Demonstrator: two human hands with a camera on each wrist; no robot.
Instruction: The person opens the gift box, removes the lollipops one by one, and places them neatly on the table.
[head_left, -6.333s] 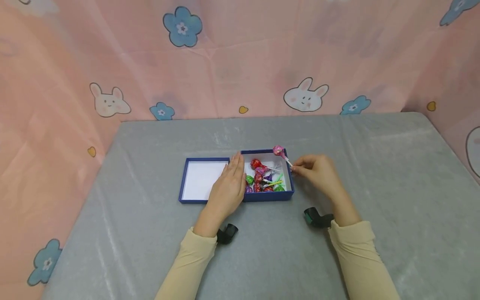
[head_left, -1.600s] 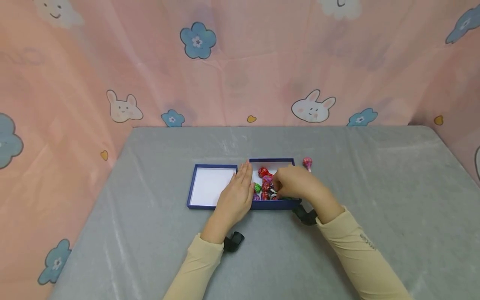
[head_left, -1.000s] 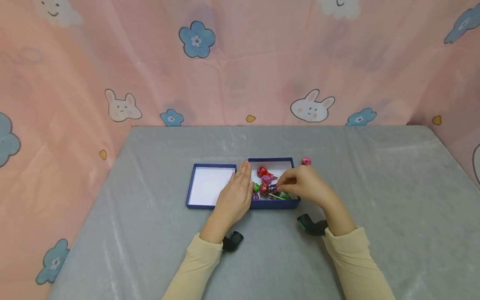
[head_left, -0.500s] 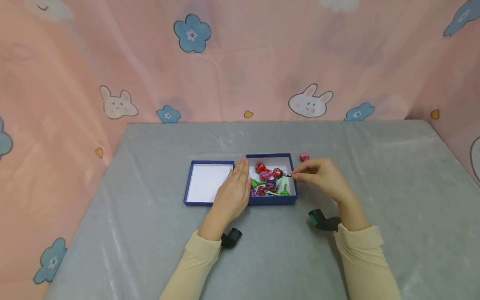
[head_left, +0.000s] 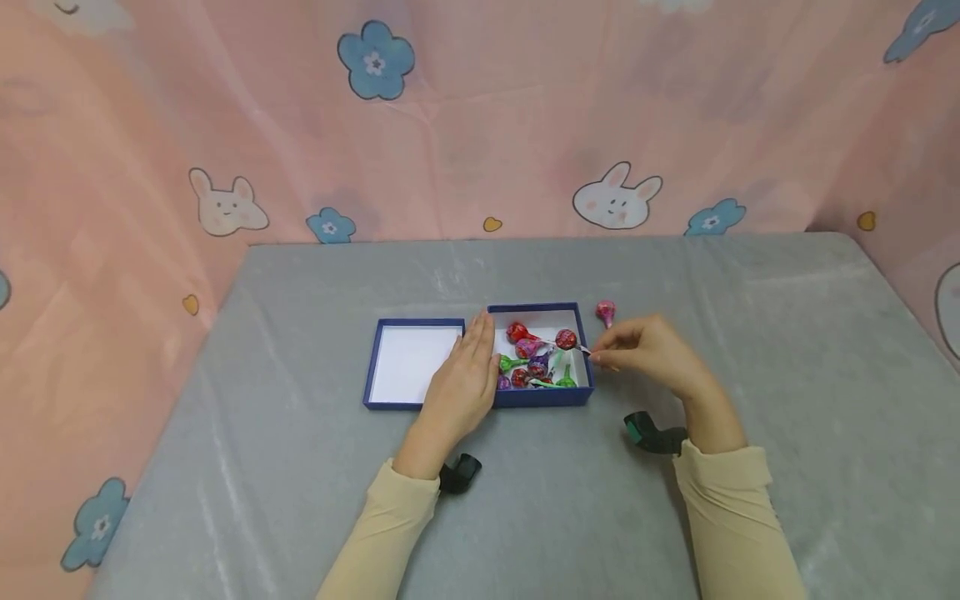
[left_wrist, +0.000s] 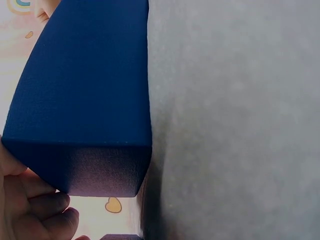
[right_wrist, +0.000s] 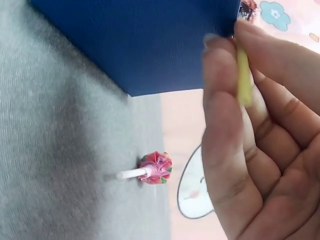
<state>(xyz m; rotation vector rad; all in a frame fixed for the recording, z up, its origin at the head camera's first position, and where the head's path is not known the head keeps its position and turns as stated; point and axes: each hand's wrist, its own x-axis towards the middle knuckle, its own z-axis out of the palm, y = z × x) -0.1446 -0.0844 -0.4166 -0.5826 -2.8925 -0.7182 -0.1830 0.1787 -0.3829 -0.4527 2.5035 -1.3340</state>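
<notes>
My right hand [head_left: 652, 354] pinches the yellow stick [right_wrist: 243, 77] of a red-wrapped lollipop [head_left: 566, 339] between thumb and index finger. The candy head overlaps the right wall of a blue box [head_left: 543, 398] in the head view. Inside lie several wrapped lollipops, among them a red one [head_left: 517, 332], a purple one [head_left: 538, 364] and a green one [head_left: 566, 379]. My left hand [head_left: 459, 383] lies with straight fingers along the box's left side. In the left wrist view, its fingers [left_wrist: 50, 210] are at the blue box's corner. A pink lollipop [head_left: 605, 312] lies on the table behind my right hand.
The blue-rimmed lid [head_left: 405, 367], white inside, lies left of the box, partly under my left hand. A grey cloth covers the table [head_left: 300, 500]. Behind it hangs a pink curtain [head_left: 480, 125] with rabbits and flowers. Each wrist carries a black camera mount [head_left: 654, 433].
The pink lollipop went from my right hand to the table. My right hand reached into the box, took the red lollipop by its stick and drew it rightward. The left hand stayed put.
</notes>
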